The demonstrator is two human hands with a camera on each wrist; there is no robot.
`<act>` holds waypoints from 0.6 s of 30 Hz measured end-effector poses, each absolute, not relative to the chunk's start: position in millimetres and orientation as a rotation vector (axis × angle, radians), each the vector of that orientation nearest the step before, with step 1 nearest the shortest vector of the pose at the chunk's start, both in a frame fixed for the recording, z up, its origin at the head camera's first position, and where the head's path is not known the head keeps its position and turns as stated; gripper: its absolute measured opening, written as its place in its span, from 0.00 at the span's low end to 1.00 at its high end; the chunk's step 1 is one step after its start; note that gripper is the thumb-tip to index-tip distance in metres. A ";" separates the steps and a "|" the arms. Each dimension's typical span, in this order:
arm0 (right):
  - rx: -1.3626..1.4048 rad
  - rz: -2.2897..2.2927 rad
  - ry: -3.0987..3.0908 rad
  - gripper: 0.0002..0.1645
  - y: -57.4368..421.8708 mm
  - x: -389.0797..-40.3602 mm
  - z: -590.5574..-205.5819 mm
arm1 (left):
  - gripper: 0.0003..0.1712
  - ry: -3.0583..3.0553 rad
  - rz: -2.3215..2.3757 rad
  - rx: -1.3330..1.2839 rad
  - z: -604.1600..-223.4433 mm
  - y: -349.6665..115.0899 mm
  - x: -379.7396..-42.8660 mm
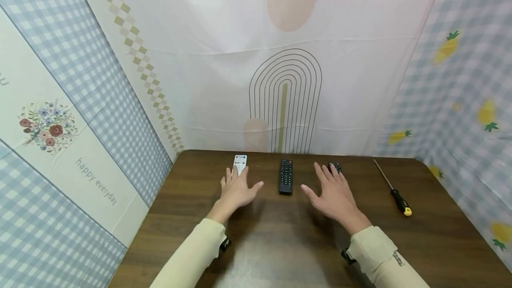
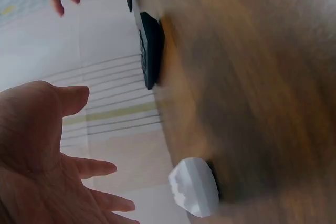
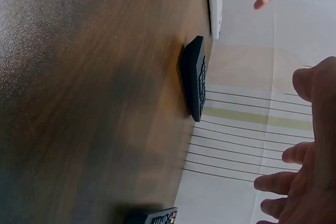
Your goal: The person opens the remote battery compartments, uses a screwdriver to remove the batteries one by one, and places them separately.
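Observation:
My left hand (image 1: 236,190) hovers with spread fingers over the near end of a white remote control (image 1: 240,160), which lies at the table's back left. In the left wrist view a gap shows between those fingers and the white remote (image 2: 195,187). On the other side, my right hand (image 1: 335,194) is held above the table, fingers apart, and partly hides a black remote control (image 1: 337,166). Between the hands lies another, longer black remote (image 1: 286,177), its buttons facing up. Neither hand holds anything.
A screwdriver (image 1: 399,200) with a black and yellow handle lies on the right part of the brown wooden table (image 1: 272,243). Patterned cloth (image 1: 216,88) hangs behind the table's back edge and along both sides.

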State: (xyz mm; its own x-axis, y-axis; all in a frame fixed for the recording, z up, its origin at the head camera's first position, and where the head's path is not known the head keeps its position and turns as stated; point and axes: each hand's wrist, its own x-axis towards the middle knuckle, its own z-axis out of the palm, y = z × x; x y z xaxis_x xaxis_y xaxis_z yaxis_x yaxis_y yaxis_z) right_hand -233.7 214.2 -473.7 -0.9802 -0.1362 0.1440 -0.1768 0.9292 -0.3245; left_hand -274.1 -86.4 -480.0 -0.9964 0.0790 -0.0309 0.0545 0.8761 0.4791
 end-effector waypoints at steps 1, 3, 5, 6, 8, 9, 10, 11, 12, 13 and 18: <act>0.241 0.515 -2.967 0.58 214.4 -233.8 -474.2 | 0.50 2.985 0.753 0.094 -480.5 -86.6 -278.3; 0.239 0.516 -2.968 0.58 214.7 -233.6 -475.3 | 0.51 2.969 0.730 0.068 -482.2 -86.6 -286.7; 0.236 0.514 -2.967 0.57 215.7 -234.1 -476.5 | 0.52 2.962 0.696 0.050 -485.6 -85.9 -296.2; 0.236 0.512 -2.965 0.57 215.9 -234.0 -476.9 | 0.51 2.963 0.687 0.042 -486.7 -85.4 -300.7; 0.235 0.514 -2.964 0.57 216.5 -234.1 -477.6 | 0.48 2.987 0.650 0.028 -489.9 -85.1 -311.5; 0.235 0.518 -2.962 0.57 216.6 -233.9 -477.7 | 0.46 3.006 0.634 0.019 -491.7 -85.1 -317.3; 0.232 0.519 -2.961 0.57 217.5 -233.4 -477.6 | 0.44 3.028 0.612 0.015 -492.9 -84.5 -323.2; 0.230 0.521 -2.959 0.57 218.2 -232.6 -477.3 | 0.43 3.050 0.591 0.007 -494.0 -83.9 -329.0; 0.228 0.524 -2.956 0.57 218.9 -232.0 -477.2 | 0.41 3.065 0.572 -0.003 -494.7 -83.4 -334.7; 0.224 0.528 -2.957 0.57 219.8 -231.6 -477.3 | 0.40 3.075 0.544 -0.016 -495.7 -83.0 -340.1; 0.216 0.535 -2.949 0.55 222.7 -230.7 -479.1 | 0.36 3.054 0.510 -0.114 -500.1 -82.2 -357.7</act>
State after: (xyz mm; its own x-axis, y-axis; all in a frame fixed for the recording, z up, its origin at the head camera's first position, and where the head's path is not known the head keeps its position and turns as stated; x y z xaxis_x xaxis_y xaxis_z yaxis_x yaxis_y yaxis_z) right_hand -230.7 222.7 -479.1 -0.9804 -0.1165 0.1589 -0.1649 0.9266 -0.3379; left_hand -357.7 -82.2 -500.1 -0.9963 -0.0656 -0.0551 -0.0800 0.9430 0.3230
